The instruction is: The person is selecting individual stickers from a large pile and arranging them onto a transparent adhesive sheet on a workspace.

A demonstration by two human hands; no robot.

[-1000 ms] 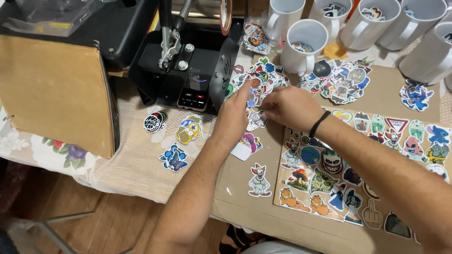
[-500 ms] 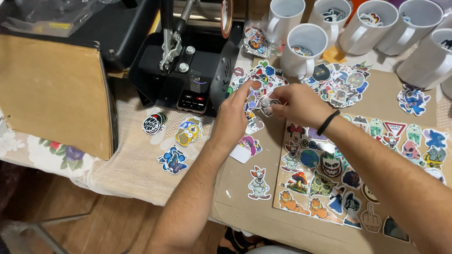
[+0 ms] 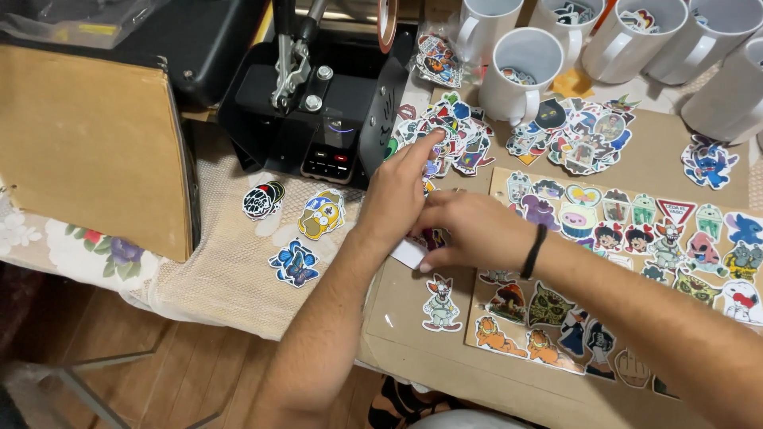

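Observation:
My left hand (image 3: 397,195) reaches out over the brown paper table top (image 3: 413,318), and its index fingertip touches a heap of colourful stickers (image 3: 465,143) beside the black press. Nothing is held in its spread fingers. Just below it, my right hand (image 3: 469,232), with a black band on the wrist, pinches a white-backed sticker (image 3: 412,253) lying low over the table. To the right of that hand, a sheet of rows of laid-out stickers (image 3: 636,226) lies flat.
A black heat press (image 3: 318,103) stands at the back, with a brown board (image 3: 87,151) to its left. Several white mugs (image 3: 520,71) line the far edge behind a second sticker heap (image 3: 580,135). Loose stickers (image 3: 322,213) lie on the woven cloth, and a clown sticker (image 3: 441,303) lies near the front.
My right hand has drawn back from the sticker heap toward me with a sticker in it. The left hand stays at the heap, its index finger now stretched onto it.

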